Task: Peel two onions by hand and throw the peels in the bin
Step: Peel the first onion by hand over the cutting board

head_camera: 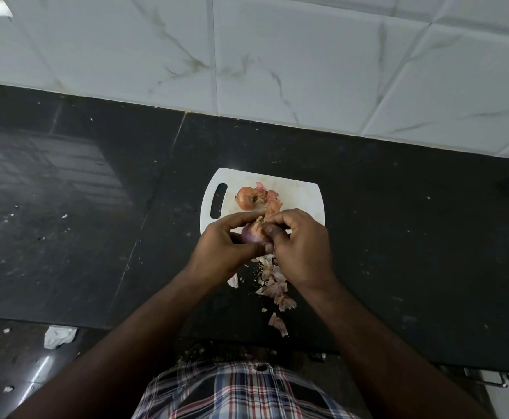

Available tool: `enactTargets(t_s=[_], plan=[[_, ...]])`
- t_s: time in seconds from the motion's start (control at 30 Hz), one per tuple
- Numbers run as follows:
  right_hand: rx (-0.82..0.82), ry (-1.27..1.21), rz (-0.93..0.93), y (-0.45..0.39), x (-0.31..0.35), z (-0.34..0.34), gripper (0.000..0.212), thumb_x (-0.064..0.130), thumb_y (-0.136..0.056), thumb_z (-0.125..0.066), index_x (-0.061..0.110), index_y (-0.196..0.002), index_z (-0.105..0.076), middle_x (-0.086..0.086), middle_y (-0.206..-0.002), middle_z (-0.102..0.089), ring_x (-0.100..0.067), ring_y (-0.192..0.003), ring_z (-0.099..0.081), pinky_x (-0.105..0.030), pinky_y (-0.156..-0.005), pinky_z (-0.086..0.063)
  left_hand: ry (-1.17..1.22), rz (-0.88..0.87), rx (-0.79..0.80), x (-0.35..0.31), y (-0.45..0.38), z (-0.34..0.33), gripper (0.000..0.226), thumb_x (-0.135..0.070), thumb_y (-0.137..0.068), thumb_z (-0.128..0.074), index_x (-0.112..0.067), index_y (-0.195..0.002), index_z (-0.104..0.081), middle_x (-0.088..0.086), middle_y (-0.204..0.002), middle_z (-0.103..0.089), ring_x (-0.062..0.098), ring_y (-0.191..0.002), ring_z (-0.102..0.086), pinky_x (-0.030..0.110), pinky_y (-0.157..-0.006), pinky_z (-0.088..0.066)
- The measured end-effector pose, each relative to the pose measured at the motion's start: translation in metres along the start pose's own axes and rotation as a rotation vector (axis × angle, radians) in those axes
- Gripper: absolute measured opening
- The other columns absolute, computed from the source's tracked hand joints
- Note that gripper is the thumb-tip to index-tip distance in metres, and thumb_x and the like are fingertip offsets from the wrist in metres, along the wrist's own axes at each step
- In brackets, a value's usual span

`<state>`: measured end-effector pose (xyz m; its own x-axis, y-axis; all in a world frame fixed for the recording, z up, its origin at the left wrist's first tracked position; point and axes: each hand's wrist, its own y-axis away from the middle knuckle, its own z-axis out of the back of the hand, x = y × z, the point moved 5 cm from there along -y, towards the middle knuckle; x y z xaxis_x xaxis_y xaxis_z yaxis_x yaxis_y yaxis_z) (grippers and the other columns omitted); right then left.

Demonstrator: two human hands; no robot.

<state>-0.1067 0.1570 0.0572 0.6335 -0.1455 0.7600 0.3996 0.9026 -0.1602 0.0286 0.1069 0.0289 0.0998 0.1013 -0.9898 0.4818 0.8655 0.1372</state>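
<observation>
A purple onion (pixel 252 233) is held above the near edge of a white cutting board (pixel 303 196). My left hand (pixel 223 246) grips it from the left, thumb underneath. My right hand (pixel 300 246) curls against its right side, fingertips pinching at the dry top end. A second onion (pixel 246 198), still in its orange-brown skin, lies on the board beside some torn peel (pixel 272 201). More loose peels (pixel 274 285) lie scattered on the black counter below my hands.
The black stone counter (pixel 80 192) runs left and right, with a white tiled wall (pixel 277 55) behind it. Crumpled white scraps (pixel 58 336) lie at the counter's front edge on the left. No bin is in view.
</observation>
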Motion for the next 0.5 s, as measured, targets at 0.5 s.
enactTargets(t_s=[0.5], plan=[[0.078,-0.244,-0.110,0.003,-0.001,0.005,0.031,0.008,-0.087,-0.072,0.022,-0.113,-0.067,0.011,-0.089,-0.071,0.004,-0.076,-0.068,-0.014,-0.065,-0.054,-0.057,-0.021,0.040,0.001,-0.001,-0.001,0.051,-0.003,-0.072,-0.087,-0.026,-0.114,-0.069,-0.006,-0.109,-0.073,0.011,-0.084,-0.074,0.023,-0.074,-0.058]])
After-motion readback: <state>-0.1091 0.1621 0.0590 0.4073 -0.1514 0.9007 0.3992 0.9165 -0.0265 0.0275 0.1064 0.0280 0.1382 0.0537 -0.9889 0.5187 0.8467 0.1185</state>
